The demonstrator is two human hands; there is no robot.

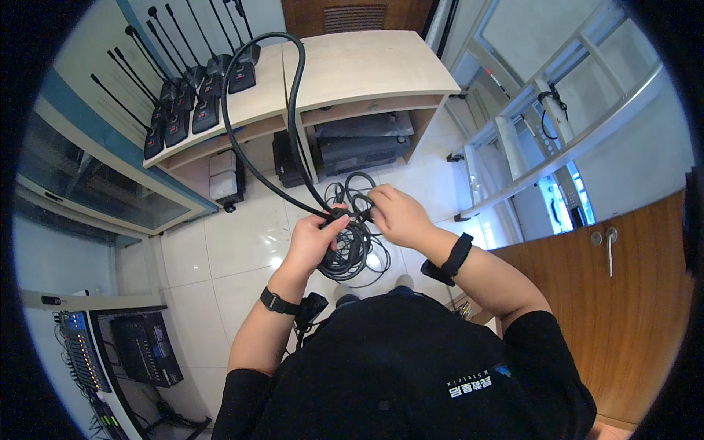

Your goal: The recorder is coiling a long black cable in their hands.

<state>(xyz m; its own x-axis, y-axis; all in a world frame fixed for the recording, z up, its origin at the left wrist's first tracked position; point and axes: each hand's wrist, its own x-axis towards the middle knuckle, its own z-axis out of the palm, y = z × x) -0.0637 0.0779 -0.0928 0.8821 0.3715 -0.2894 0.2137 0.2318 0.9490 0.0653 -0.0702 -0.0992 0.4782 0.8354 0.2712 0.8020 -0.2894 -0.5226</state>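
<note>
My left hand (313, 240) grips a thick black cable (226, 118) close to a dark bunched part at its fingertips. From there the cable rises in a tall loop that reaches over the wooden desk in the picture. Just right of it, my right hand (400, 215) has its fingers closed on a dark cable piece, partly hidden by the fingers. Beneath both hands lies a tangle of black cables (352, 258), thick and thin, coiled above the tiled floor. How far the tangle hangs or rests on the floor I cannot tell.
Several gooseneck desk microphones (206, 113) stand on the left of the pale wooden desk (363, 66). A black equipment case (357, 154) sits under it. An aluminium ladder (511, 148) leans at right, above a wooden door (632, 308). An audio mixer (82, 344) is at lower left.
</note>
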